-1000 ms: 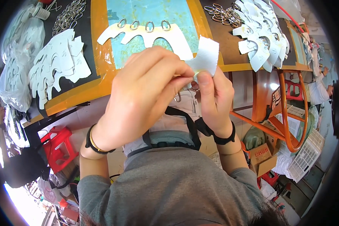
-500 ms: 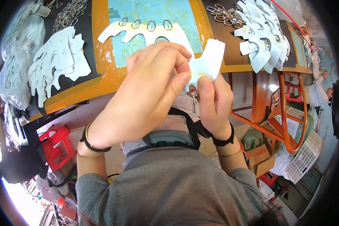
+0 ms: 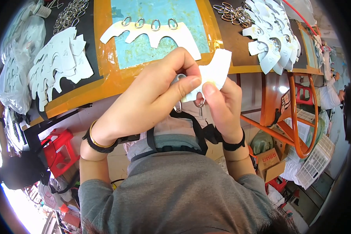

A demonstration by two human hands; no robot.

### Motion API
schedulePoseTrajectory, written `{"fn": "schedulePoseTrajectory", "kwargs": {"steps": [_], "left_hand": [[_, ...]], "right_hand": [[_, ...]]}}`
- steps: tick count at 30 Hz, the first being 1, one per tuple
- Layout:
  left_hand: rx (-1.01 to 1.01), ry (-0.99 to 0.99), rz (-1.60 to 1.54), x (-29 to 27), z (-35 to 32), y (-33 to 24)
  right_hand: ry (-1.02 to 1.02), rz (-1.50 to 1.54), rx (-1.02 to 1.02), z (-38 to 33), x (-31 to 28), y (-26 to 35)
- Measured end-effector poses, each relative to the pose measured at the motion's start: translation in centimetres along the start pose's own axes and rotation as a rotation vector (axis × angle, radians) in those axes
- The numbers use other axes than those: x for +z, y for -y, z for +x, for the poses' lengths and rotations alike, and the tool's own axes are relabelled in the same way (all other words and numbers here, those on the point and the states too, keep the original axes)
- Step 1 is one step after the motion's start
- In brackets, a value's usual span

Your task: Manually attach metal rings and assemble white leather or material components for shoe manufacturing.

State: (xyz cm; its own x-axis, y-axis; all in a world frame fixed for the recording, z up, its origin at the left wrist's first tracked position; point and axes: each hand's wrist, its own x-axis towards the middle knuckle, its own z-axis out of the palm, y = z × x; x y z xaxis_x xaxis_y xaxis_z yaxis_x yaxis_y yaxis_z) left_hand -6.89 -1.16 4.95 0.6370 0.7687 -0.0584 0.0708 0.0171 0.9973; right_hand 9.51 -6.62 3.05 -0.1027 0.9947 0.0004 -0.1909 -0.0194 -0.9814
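A white cut-out piece with curved notches (image 3: pixel 217 66) is held up in front of me at the table's edge. My left hand (image 3: pixel 160 87) pinches its left part between thumb and bent fingers. On the right side my right hand (image 3: pixel 224 107) grips the piece, thumb in front and fingers behind. Metal oval rings (image 3: pixel 178 107) hang at its lower edge, one below the left fingertips and another beside the right thumb. Beyond my hands, a second white piece (image 3: pixel 183 37) lies flat, with several oval rings (image 3: pixel 155 25) along its upper edge.
White notched pieces (image 3: pixel 62 58) are stacked at the left, beside clear plastic bags (image 3: pixel 17 74). Piles of metal rings (image 3: pixel 72 15) lie at the back left and back right. More white pieces with rings (image 3: pixel 275 37) are heaped at the right. An orange metal frame (image 3: pixel 300 117) stands below the table's right side.
My left hand has shifted slightly left, and the held piece has tilted. Rings at its lower edge show more clearly, and more of the flat piece behind is uncovered.
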Motion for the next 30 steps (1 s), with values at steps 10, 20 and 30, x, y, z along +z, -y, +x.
{"fn": "schedulePoseTrajectory", "kwargs": {"steps": [10,20,30], "left_hand": [[-0.04,-0.078,-0.226,0.5,-0.2,-0.8],[-0.059,-0.012,-0.027,0.2,0.0,-0.5],[-0.145,0.076,-0.596,-0.4,0.2,0.5]], "right_hand": [[-0.128,0.004,-0.031,0.1,0.4,-0.3],[-0.098,0.019,-0.045,0.0,0.8,-0.4],[-0.046,0.16,0.045,0.1,0.5,-0.2]]}}
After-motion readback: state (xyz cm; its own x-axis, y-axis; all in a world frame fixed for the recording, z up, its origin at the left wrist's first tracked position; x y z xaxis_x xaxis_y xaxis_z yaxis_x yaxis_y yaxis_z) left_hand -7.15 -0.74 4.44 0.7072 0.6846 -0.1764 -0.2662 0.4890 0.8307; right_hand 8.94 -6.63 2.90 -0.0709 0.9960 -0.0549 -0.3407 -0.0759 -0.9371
